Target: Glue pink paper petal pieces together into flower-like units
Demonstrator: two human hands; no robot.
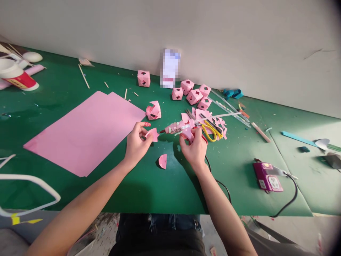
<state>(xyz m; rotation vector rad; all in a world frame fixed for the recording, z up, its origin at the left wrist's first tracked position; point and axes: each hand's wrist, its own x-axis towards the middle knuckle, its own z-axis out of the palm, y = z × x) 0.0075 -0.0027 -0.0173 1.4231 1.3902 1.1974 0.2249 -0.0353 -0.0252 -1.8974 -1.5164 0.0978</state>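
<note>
Between the thumb and fingers of my left hand [137, 143] is a small pink paper piece [152, 134]. My right hand [194, 146] is wrapped around the handle of a pink hot glue gun [183, 128], with a pale glue stick [223, 115] jutting from its back. Its nozzle points left, at the edge of the paper piece; whether they touch I cannot tell. Just beyond my left hand stands a partly open pink paper ball [153, 111]. A loose folded pink piece [162, 161] lies between my forearms.
Large pink sheets [87, 135] lie at left. Several finished paper balls [194, 96] stand near the wall by an upright phone [169, 68]. Yellow-handled scissors [210, 131] and paper scraps lie behind the glue gun. A purple power socket [269, 177] and a paper cup [17, 76] flank the workspace.
</note>
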